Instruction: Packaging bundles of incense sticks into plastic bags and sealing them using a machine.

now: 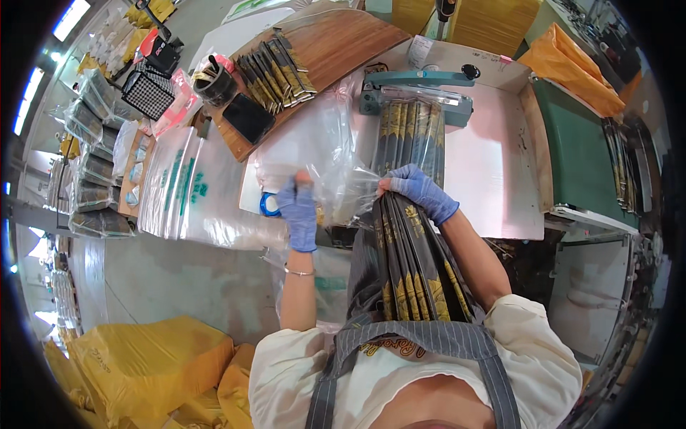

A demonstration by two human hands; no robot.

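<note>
Both hands wear blue gloves and meet near the middle of the frame. The left hand point(298, 212) is closed, pinching the mouth of a clear plastic bag point(336, 168) that billows between the two hands. The right hand point(420, 191) is closed around the top end of a bundle of long black packets with gold print point(407, 264); the bundle runs down from that hand toward the person's apron point(421, 343) at the lower middle of the frame, its lower end resting against the body.

Just beyond the hands, at upper middle, a teal heat sealer point(418, 89) sits on a pale pink bench point(493, 179), with another bagged set of black packets point(411, 136) lying in front of it. To the upper left, a wooden board point(343, 43) carries a fanned row of more black packets point(275, 71), a dark phone point(248, 118) and a black roll of tape point(214, 86). Left of the left hand lies a stack of clear bags with green print point(179, 189). A blue ring of tape point(269, 205) lies just beside the left hand. Yellow sacks point(150, 365) fill the lower left corner, and an orange-yellow sack point(572, 68) sits at the upper right above a green conveyor belt point(579, 150)
</note>
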